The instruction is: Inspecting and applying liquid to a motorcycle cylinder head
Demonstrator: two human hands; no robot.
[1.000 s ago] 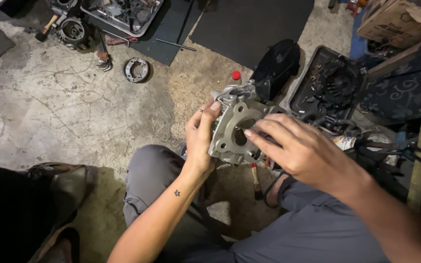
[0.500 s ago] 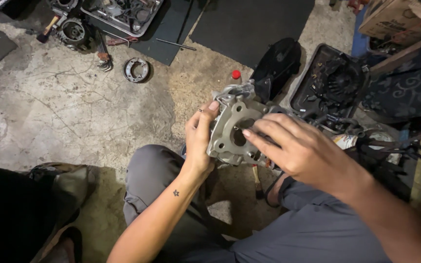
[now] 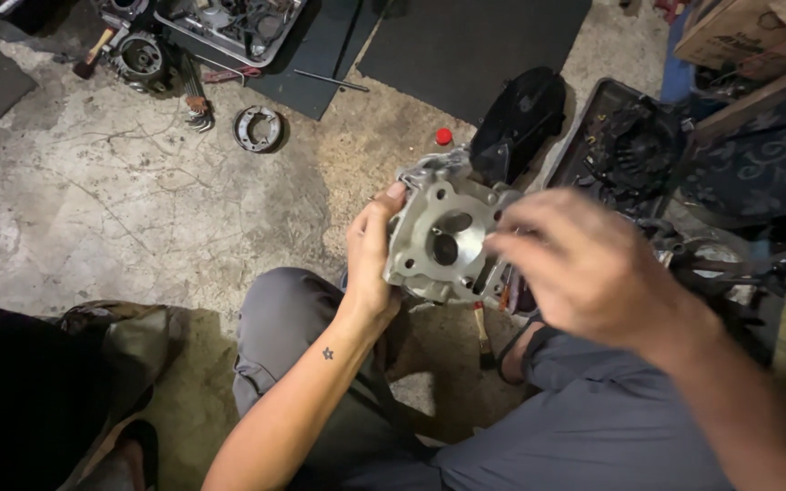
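My left hand (image 3: 370, 259) grips the left edge of a grey metal engine cylinder block (image 3: 443, 241), holding it upright above my knees with its round bore facing me. My right hand (image 3: 584, 264) hovers blurred just to the right of the block, fingers loosely curled over its right side. Whether it pinches any small part is not visible. I sit on the concrete floor in grey trousers (image 3: 539, 427).
A black plastic cover (image 3: 520, 118) and a black tray of parts (image 3: 625, 145) lie behind the block. A brake shoe ring (image 3: 258, 127), an engine piece (image 3: 141, 56), a metal parts tray (image 3: 229, 23) and dark mats (image 3: 475, 45) lie farther back. Another person's foot (image 3: 111, 350) rests at left.
My right hand has pulled back from the cylinder's bore toward the right, uncovering the block's face. The left hand keeps the block nearly still.
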